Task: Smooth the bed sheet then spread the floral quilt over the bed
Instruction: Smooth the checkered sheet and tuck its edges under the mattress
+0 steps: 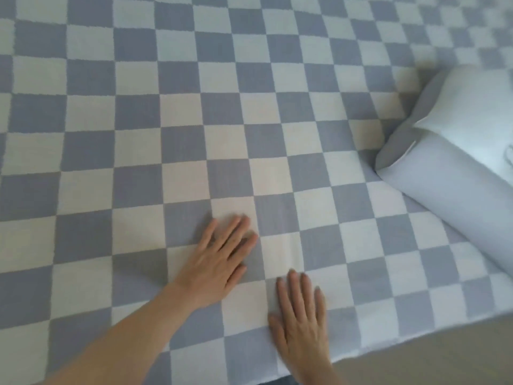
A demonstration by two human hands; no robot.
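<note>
Left hand [219, 258] and right hand [301, 320] press flat, fingers straight, on the woven checkered bed sheet [194, 112]; smooth rounded pillow [455, 151] nearby.

Pillow [460, 151] at bed's right edge cut off by frame; bed sheet [166, 107] runs past top, left; right hand [301, 323] wrist cropped below.

Beige floor [444, 354] visible along the bed's near edge at lower right; grey-and-white pillow [458, 151] lies at right; soft, even daylight throughout.
</note>
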